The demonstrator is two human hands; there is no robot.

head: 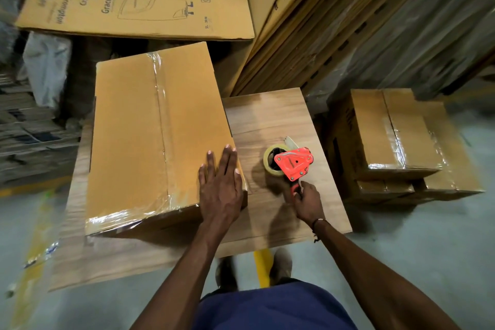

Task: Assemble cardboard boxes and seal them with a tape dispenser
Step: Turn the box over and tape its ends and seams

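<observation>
The left hand (220, 185) is lying flat, fingers straight and spread, pressing on the near right corner of the taped cardboard box (150, 136). The right hand (305, 202) is curling its fingers round the handle of the red tape dispenser (293, 163), which is sitting on the wooden table (270, 120) just to the right of the box, its tape roll (273, 159) facing away from the person.

The box is resting on the left part of the table, slightly skewed, with its near left corner sitting close to the table's front edge and its far end reaching past the table's back edge. One strip of clear tape is running along its centre seam and folding over both ends. To the right of the box, bare tabletop is lying open around the dispenser as far as the table's right edge.

Beyond that right edge, a stack of sealed boxes (396, 139) is standing on the grey floor (428, 244); I am counting at least three, and cannot tell more. Behind the box, flattened cartons (134, 8) are lying piled, the top one printed with "Crompton", and more flat sheets (334, 21) are leaning to the right behind the table. One dispenser, one table.
</observation>
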